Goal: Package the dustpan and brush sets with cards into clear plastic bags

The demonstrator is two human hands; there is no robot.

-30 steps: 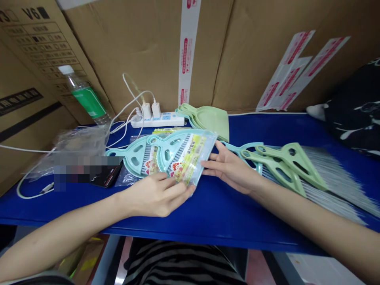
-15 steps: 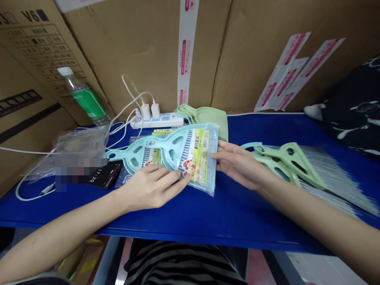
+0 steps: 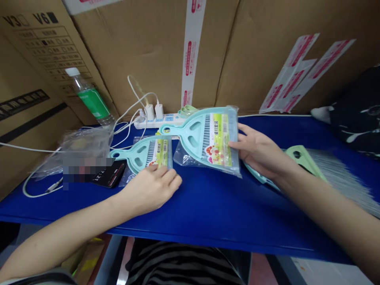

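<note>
My right hand (image 3: 257, 150) pinches the right edge of a light-blue dustpan and brush set (image 3: 197, 138) in a clear bag, raised above the table with its printed card facing me. Another bagged light-blue dustpan and brush set (image 3: 142, 152) lies to the left. My left hand (image 3: 151, 186) is closed at the lower edge of that left set, fingers curled under and the fingertips hidden, so whether it grips the bag does not show. Behind my right forearm lie a green dustpan (image 3: 303, 156) and part of a blue one (image 3: 257, 175).
Along the back of the blue table (image 3: 208, 213) runs a power strip (image 3: 164, 120) with plugged-in chargers and white cables. A bottle (image 3: 94, 103), clear plastic bags (image 3: 84, 144) and a phone (image 3: 109, 176) are at the left. Cardboard (image 3: 148, 47) walls the back. Clear bags (image 3: 341, 176) lie right.
My right hand has moved the upper dustpan set rightward and up, off the left one. My left hand has let go of it and drawn slightly left, its fingers now curled.
</note>
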